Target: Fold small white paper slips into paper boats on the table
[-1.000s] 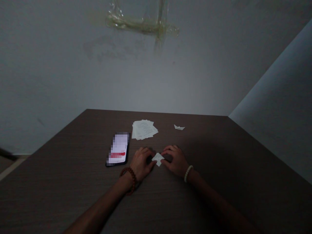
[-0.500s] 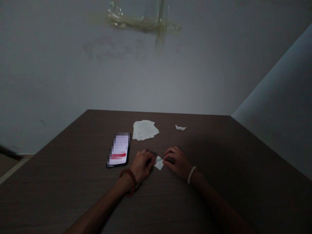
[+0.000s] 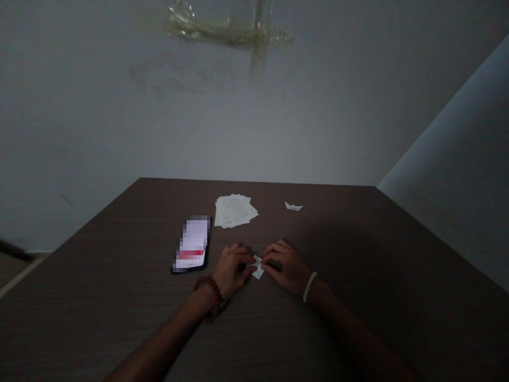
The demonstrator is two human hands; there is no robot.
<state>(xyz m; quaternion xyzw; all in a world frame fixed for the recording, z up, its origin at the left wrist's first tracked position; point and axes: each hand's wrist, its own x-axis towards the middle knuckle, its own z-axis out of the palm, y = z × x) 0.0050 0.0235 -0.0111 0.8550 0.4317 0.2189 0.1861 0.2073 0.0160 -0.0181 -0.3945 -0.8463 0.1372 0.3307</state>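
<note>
Head view: nearest to us spreads the bare front of the dark brown, wood-grained table [image 3: 246, 339], with our two forearms reaching in over it from the lower edge. Brown beads [image 3: 217, 292] ring our left wrist and pale beads [image 3: 309, 287] our right. Between the hands, near the middle of the table's width, is the small folded paper [image 3: 258, 274], white and creased. Our left hand [image 3: 229, 271] has thumb and forefinger nearly together, pinching its left side; our right hand [image 3: 287, 266] does likewise at the right side, its other fingers curled. Our fingertips cover both side corners, so we cannot tell the full shape of the fold.

Just left of the left hand lies a phone [image 3: 193, 244], screen up and lit, its picture pixelated. Soft shadow darkens the tabletop right of our right hand. Beyond the phone and somewhat right of it sits a loose stack of papers [image 3: 236, 211], fanned unevenly, with print on the top sheet too small for us to read. Farther right, well apart from the stack, rests a little white paper boat [image 3: 294, 207].

Behind the table's far edge rises a dim grey wall [image 3: 254, 138], smudged, with shiny yellowed tape [image 3: 222, 34] high up. On our right, a paler surface [image 3: 457, 164] slants upward.
</note>
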